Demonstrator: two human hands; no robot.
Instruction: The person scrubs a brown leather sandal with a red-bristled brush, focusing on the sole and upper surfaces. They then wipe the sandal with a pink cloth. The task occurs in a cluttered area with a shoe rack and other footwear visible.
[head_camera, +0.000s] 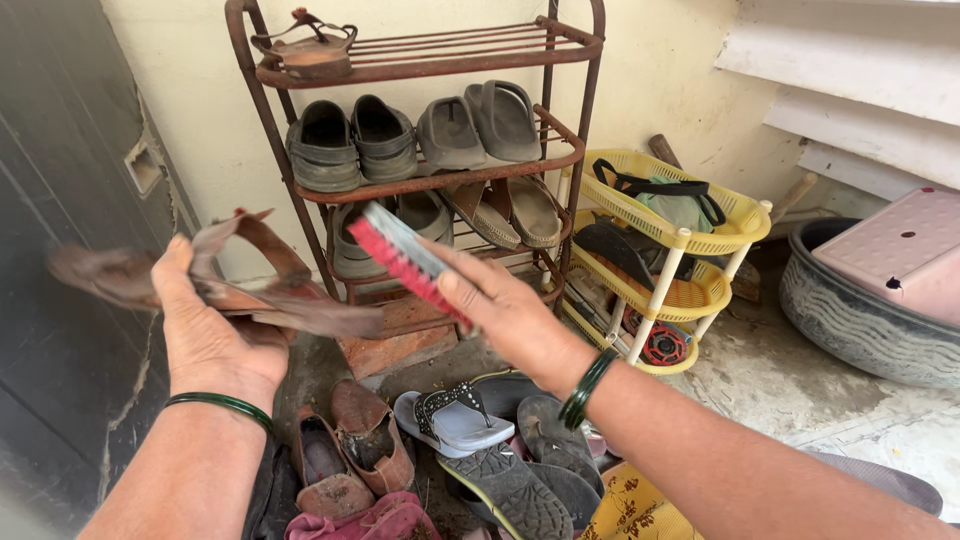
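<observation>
Up front, my left hand (215, 335) grips a worn brown sandal (240, 290), fingers clenched around its middle, sole blurred and stretching left, strap looping up. My right hand (500, 305) holds a brush (405, 258) with red bristles, fingers wrapped on its back, bristle side facing the sandal. Brush and sandal sit near each other, not touching, both raised in front of the rack. Green bangle on each wrist.

Behind them stands a rusty metal shoe rack (570, 150) against a cream wall. Top shelf: one brown strappy sandal (310, 50). Second shelf: dark clogs (350, 145) and grey slides (480, 125). Third shelf: more grey shoes and tan slippers, partly hidden by the brush. A brick (395, 345) lies under the rack.

Right of the rack is a yellow plastic tiered basket stand (740, 215), a green bag in its top tier. Further right, a grey tub (850, 320) holds a pink stool (900, 250).

On the floor below my hands: a grey sandal with a studded strap (455, 415), brown shoes (350, 455), black soles, a pink shoe at the bottom edge.
</observation>
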